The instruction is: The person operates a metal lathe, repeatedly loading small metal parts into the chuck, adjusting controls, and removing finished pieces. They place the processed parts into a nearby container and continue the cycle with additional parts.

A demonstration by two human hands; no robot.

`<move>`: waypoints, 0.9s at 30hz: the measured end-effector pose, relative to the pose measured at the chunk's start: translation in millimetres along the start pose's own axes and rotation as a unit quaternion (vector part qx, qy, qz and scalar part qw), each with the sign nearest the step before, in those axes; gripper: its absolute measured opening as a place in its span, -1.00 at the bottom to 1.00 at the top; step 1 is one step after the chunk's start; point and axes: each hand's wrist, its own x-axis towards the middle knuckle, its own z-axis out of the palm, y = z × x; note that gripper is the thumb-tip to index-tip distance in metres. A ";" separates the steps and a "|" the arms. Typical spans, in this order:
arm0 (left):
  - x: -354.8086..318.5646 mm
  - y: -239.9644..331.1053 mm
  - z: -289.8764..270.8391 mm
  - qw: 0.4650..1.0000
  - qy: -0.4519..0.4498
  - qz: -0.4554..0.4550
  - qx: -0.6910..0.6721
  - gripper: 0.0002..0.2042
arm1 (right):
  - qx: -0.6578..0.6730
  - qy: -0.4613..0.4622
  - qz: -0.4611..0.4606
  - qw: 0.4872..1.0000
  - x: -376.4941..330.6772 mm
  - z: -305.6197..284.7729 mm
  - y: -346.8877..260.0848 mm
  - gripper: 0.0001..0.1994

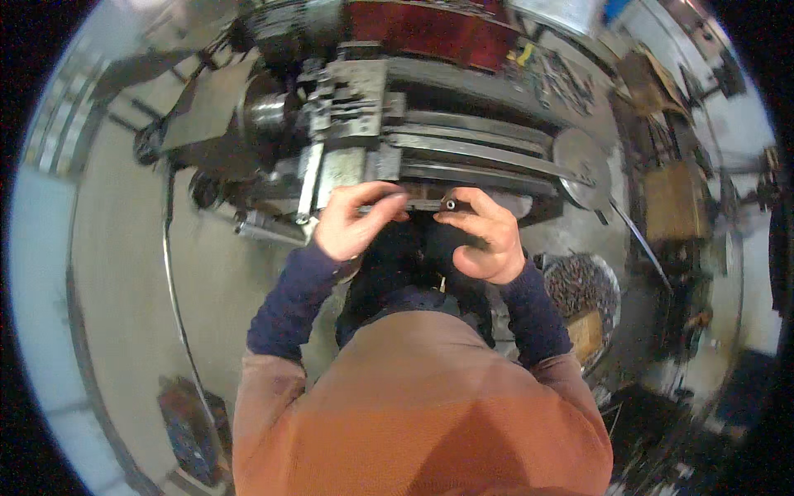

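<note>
My right hand (490,236) pinches a small dark cylindrical part (451,204) between thumb and fingers; its round end shows a pale ring with a hole. Across from it, my left hand (356,221) is closed, thumb pressed toward the fingers, and whatever they hold is hidden. Both hands are raised in front of my body, a short gap between them. Just beyond them stands a metal lathe (471,149), its long bed rails running left to right. The lathe's tool carriage (354,95) sits past my left hand.
A round basin (614,285) full of small metal pieces stands by my right forearm. Loose tools (562,78) lie behind the bed's right end, near a round grey plate (583,161). Left are the lathe's headstock (207,116) and a long thin rod (172,264). A red tray (430,33) is at the back.
</note>
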 end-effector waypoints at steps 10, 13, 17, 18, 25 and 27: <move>-6.2 -37.1 18.1 0.960 0.003 -0.089 -0.264 -0.66 | -0.001 -0.050 -0.042 0.998 34.3 22.9 -5.3 -0.61; -3.9 -39.9 19.1 0.956 0.003 -0.084 -0.282 -0.63 | -0.005 -0.054 -0.027 0.998 37.7 19.8 -8.6 -0.61; -3.0 -34.5 17.7 0.950 0.005 -0.110 -0.293 -0.60 | 0.014 -0.047 -0.025 0.998 36.6 20.8 -6.3 -0.60; -3.5 -34.9 17.9 0.950 0.008 -0.107 -0.292 -0.60 | 0.013 -0.049 -0.023 0.998 36.5 21.1 -5.8 -0.60; -8.0 -39.9 18.2 0.939 0.012 -0.100 -0.328 -0.64 | 0.019 -0.051 -0.018 0.998 38.8 23.0 -9.0 -0.60; -9.2 -41.0 17.1 0.934 0.004 -0.105 -0.342 -0.66 | 0.029 -0.048 -0.015 0.998 38.1 24.9 -7.6 -0.60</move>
